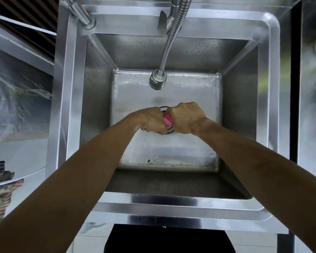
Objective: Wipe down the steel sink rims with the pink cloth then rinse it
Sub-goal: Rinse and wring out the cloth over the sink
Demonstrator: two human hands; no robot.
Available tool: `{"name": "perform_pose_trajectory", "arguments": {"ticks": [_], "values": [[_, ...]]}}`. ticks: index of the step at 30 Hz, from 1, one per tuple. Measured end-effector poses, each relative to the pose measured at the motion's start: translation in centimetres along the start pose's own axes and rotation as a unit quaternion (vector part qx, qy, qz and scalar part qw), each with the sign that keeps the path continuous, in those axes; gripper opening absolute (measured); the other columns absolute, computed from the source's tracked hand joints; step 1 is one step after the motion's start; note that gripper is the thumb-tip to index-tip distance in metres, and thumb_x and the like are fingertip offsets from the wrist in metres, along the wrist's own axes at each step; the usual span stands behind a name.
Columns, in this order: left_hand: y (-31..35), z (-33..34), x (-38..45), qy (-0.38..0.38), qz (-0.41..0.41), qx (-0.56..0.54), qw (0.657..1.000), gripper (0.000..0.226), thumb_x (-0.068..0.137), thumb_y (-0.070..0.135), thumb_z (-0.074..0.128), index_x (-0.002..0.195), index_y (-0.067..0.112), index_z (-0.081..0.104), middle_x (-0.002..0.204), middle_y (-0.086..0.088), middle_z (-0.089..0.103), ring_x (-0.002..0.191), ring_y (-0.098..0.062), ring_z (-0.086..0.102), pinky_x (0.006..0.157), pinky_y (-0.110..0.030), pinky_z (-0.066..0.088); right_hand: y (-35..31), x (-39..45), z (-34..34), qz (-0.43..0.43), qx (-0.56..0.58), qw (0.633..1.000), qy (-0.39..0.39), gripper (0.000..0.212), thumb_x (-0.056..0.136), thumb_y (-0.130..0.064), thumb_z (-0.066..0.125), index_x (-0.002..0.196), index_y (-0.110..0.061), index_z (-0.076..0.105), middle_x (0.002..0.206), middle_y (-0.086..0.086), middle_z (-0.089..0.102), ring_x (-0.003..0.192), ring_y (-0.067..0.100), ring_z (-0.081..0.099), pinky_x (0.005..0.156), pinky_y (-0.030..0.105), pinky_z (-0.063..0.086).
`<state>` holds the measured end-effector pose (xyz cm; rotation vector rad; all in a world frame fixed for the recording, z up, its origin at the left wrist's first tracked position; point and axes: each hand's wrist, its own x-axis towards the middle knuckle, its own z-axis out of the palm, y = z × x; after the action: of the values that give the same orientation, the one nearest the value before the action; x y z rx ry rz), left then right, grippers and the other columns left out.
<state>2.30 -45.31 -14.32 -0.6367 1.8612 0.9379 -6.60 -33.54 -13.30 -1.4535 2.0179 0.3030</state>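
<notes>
The small pink cloth sits between both fists, over the round drain at the middle of the shiny steel sink. The left hand grips its 9 o'clock end, the right hand its 3 o'clock end. Both are curled tight, like wringing. The bendy steel tap head hangs at 12 o'clock.

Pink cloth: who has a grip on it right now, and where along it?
Both hands hold the pink cloth over the sink: left hand grips one end, right hand the other; only the middle shows.
</notes>
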Motion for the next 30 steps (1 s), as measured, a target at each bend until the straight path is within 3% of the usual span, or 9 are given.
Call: {"name": "perform_pose_trajectory", "arguments": {"ticks": [3, 7, 11, 15, 18, 20, 23, 26, 30], "values": [[-0.3, 1.0, -0.8, 0.003, 0.043, -0.036, 0.998, 0.028, 0.081, 0.024, 0.077, 0.071, 0.025, 0.051, 0.057, 0.002, 0.056, 0.049, -0.019, 0.053, 0.054, -0.027, 0.043, 0.9, -0.2, -1.2, -0.012, 0.065, 0.994, -0.088, 0.028, 0.089, -0.019, 0.067, 0.08, -0.037, 0.047, 0.077, -0.009, 0.054, 0.08, 0.023, 0.058, 0.067, 0.03, 0.043], [-1.9, 0.6, -2.7, -0.01, 0.094, -0.164, 0.982, 0.021, 0.086, 0.027, 0.077, 0.104, 0.028, 0.067, 0.093, 0.0, 0.072, 0.082, -0.015, 0.075, 0.068, -0.029, 0.061, 2.5, -1.7, -0.7, 0.002, 0.278, 0.956, -0.094, 0.047, 0.079, -0.03, 0.088, 0.105, -0.036, 0.049, 0.091, -0.016, 0.06, 0.081, 0.006, 0.06, 0.064, 0.025, 0.043], [-3.7, -0.6, -5.3, -0.04, 0.158, -0.315, 0.935, 0.042, 0.088, 0.025, 0.08, 0.127, 0.029, 0.066, 0.118, -0.004, 0.074, 0.106, -0.021, 0.074, 0.085, -0.04, 0.062, 3.3, -4.6, -0.5, 0.001, 0.525, 0.846, -0.09, 0.052, 0.076, -0.026, 0.093, 0.114, -0.029, 0.058, 0.098, -0.003, 0.07, 0.076, 0.012, 0.067, 0.069, 0.031, 0.059], [-4.8, -0.2, -6.6, -0.01, 0.211, -0.421, 0.882, 0.046, 0.082, 0.022, 0.078, 0.126, 0.017, 0.065, 0.12, -0.005, 0.071, 0.106, -0.02, 0.071, 0.087, -0.04, 0.06, 2.6, -7.3, -0.1, 0.022, 0.703, 0.711, -0.016, 0.04, 0.078, -0.031, 0.085, 0.113, -0.019, 0.069, 0.089, 0.008, 0.072, 0.065, 0.017, 0.064, 0.072, 0.035, 0.058], [-4.7, 1.4, -6.8, 0.1, 0.243, -0.387, 0.884, 0.04, 0.08, 0.011, 0.082, 0.114, 0.014, 0.062, 0.103, 0.001, 0.07, 0.093, -0.011, 0.066, 0.085, -0.028, 0.055, 0.3, -7.9, 0.4, 0.112, 0.686, 0.715, 0.071, 0.043, 0.085, -0.058, 0.07, 0.094, -0.017, 0.08, 0.067, 0.012, 0.069, 0.057, 0.02, 0.062, 0.068, 0.04, 0.057], [-4.9, 2.8, -6.7, 0.211, 0.255, -0.304, 0.893, 0.036, 0.083, 0.008, 0.083, 0.11, 0.014, 0.059, 0.096, 0.003, 0.069, 0.083, -0.01, 0.064, 0.078, -0.026, 0.053, -1.1, -7.7, 0.8, 0.203, 0.653, 0.727, 0.061, 0.073, 0.089, -0.074, 0.056, 0.078, -0.005, 0.077, 0.06, 0.012, 0.066, 0.058, 0.021, 0.064, 0.072, 0.043, 0.061], [-5.8, 4.1, -7.3, 0.233, 0.264, -0.328, 0.876, 0.028, 0.086, 0.011, 0.078, 0.105, 0.016, 0.057, 0.092, -0.008, 0.067, 0.077, -0.016, 0.061, 0.073, -0.036, 0.052, -2.6, -7.6, 1.2, 0.218, 0.665, 0.715, -0.008, 0.088, 0.083, -0.091, 0.037, 0.099, -0.014, 0.077, 0.092, 0.004, 0.079, 0.084, 0.017, 0.073, 0.088, 0.039, 0.062], [-7.1, 3.6, -8.7, 0.15, 0.22, -0.467, 0.843, 0.023, 0.081, 0.022, 0.074, 0.101, 0.023, 0.062, 0.091, 0.004, 0.071, 0.086, -0.014, 0.067, 0.072, -0.034, 0.054, -3.6, -7.9, 1.6, 0.099, 0.761, 0.639, 0.043, 0.058, 0.085, -0.059, 0.069, 0.133, -0.028, 0.062, 0.124, -0.006, 0.072, 0.115, 0.016, 0.069, 0.098, 0.038, 0.056], [-8.3, 2.2, -9.8, 0.129, 0.226, -0.512, 0.818, 0.011, 0.08, 0.026, 0.075, 0.088, 0.034, 0.076, 0.093, 0.006, 0.073, 0.089, -0.015, 0.068, 0.079, -0.035, 0.049, -5.3, -8.2, 1.4, 0.021, 0.794, 0.595, 0.123, 0.038, 0.071, -0.014, 0.084, 0.105, -0.018, 0.066, 0.092, -0.007, 0.075, 0.09, 0.009, 0.071, 0.084, 0.024, 0.057]]}}
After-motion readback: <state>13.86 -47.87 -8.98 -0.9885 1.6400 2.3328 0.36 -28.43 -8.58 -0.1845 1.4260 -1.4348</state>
